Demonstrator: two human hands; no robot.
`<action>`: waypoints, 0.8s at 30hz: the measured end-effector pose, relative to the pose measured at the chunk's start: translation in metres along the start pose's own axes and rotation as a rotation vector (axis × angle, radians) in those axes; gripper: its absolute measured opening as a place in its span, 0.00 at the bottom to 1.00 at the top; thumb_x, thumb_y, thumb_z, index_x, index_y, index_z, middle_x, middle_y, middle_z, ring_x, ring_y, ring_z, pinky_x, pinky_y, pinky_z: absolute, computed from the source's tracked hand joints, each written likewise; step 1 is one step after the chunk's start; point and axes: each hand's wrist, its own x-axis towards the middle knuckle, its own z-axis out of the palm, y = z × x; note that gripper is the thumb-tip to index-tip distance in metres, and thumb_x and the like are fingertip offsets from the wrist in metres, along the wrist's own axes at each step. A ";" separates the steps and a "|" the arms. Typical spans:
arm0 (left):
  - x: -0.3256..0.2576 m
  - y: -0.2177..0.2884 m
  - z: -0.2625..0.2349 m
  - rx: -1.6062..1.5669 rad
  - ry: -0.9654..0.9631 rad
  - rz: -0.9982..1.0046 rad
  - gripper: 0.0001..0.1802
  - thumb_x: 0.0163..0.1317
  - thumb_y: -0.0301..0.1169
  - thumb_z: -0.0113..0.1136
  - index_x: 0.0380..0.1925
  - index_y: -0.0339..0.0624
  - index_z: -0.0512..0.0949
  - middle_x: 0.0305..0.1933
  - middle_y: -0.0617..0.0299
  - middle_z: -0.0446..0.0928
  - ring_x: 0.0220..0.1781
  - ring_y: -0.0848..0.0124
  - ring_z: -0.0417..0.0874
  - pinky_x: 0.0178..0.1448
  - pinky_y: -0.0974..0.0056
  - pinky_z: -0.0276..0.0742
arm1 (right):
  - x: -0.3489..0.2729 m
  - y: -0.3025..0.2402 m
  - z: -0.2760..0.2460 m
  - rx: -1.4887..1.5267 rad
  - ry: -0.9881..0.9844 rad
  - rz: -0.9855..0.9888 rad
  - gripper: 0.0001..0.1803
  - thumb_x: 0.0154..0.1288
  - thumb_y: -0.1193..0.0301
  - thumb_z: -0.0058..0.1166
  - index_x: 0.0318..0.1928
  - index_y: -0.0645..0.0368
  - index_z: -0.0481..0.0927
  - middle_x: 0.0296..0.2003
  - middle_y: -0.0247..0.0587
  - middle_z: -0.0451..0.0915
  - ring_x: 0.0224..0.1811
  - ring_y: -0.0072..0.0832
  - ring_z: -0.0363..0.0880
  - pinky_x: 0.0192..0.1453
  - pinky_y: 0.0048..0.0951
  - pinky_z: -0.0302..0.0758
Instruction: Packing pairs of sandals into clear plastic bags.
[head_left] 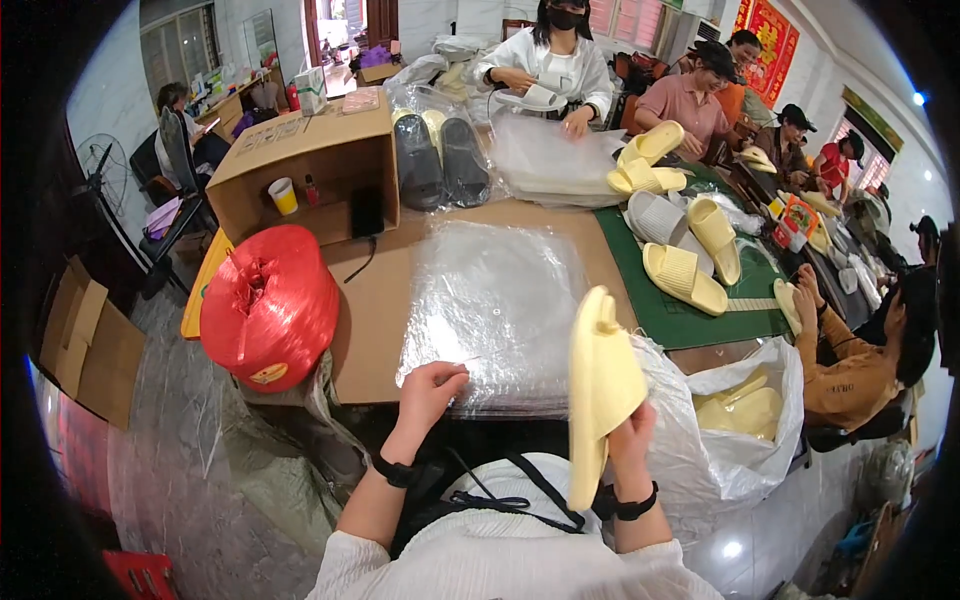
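My right hand [632, 440] grips a pale yellow slipper [598, 400], held upright at the front right edge of the table. Whether a second slipper is pressed against it, I cannot tell. At the near left corner of a stack of clear plastic bags [500, 300], my left hand [432, 394] is closed, thumb and fingers pinching the edge of a bag. The stack lies flat on brown cardboard [365, 340]. Below my right hand's side, a white sack [675, 410] stands open with yellow slippers [742, 408] inside.
A big roll of red plastic twine [275, 310] sits left, beside a cardboard box [300, 150] holding a cup and phone. Bagged dark slippers [440, 160] stand behind. Yellow and grey slippers [685, 275] lie on a green mat [650, 325]. Several people work across and to the right.
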 end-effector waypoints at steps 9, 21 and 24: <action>0.007 0.013 0.005 -0.203 -0.063 0.060 0.12 0.67 0.34 0.58 0.45 0.41 0.85 0.41 0.52 0.86 0.42 0.60 0.87 0.48 0.63 0.80 | -0.016 -0.011 0.031 -0.545 -0.593 -0.090 0.09 0.60 0.71 0.61 0.35 0.66 0.81 0.25 0.47 0.80 0.24 0.35 0.80 0.29 0.32 0.75; 0.001 0.057 -0.010 0.316 -0.281 0.645 0.19 0.65 0.27 0.56 0.56 0.51 0.81 0.67 0.65 0.75 0.72 0.53 0.66 0.74 0.53 0.63 | -0.008 -0.004 0.027 -0.906 -0.453 -0.181 0.15 0.63 0.66 0.59 0.25 0.64 0.74 0.23 0.53 0.76 0.24 0.49 0.77 0.29 0.46 0.73; -0.012 0.074 -0.002 0.331 -0.288 0.820 0.20 0.64 0.25 0.56 0.55 0.53 0.82 0.68 0.69 0.74 0.73 0.54 0.66 0.76 0.48 0.59 | -0.003 -0.004 0.039 -0.917 -0.469 -0.201 0.15 0.62 0.66 0.59 0.26 0.64 0.74 0.24 0.53 0.76 0.25 0.50 0.78 0.30 0.47 0.74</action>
